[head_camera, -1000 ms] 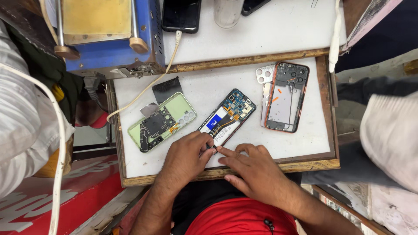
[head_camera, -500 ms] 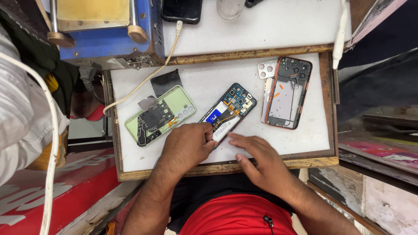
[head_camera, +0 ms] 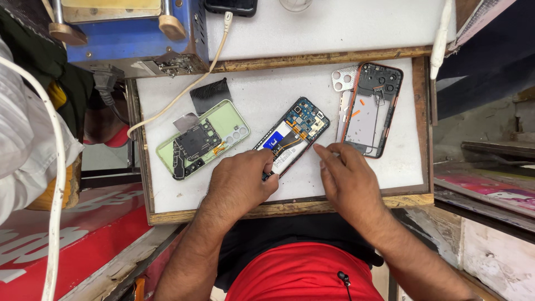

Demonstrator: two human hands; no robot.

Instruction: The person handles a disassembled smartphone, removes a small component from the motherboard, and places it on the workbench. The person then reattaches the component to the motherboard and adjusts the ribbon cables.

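An opened phone (head_camera: 294, 134) with bare circuit boards and a blue part lies tilted in the middle of the white work mat (head_camera: 267, 95). My left hand (head_camera: 241, 181) grips its lower end, fingers curled on the edge. My right hand (head_camera: 346, 175) rests flat on the mat just right of the phone, fingers apart, its fingertips near the phone's right edge and holding nothing that I can see.
A light green back cover (head_camera: 202, 139) with a black inner plate lies at left, a dark foil piece (head_camera: 210, 95) above it. An orange-edged phone frame (head_camera: 370, 108) and a small grey camera plate (head_camera: 344, 78) lie at right. A blue machine (head_camera: 128, 33) and a white cable (head_camera: 184, 92) stand behind the wooden tray rim (head_camera: 290, 207).
My right hand has slid from beside my left hand at the phone's lower end out to the right of the phone. My left hand stays on the phone.
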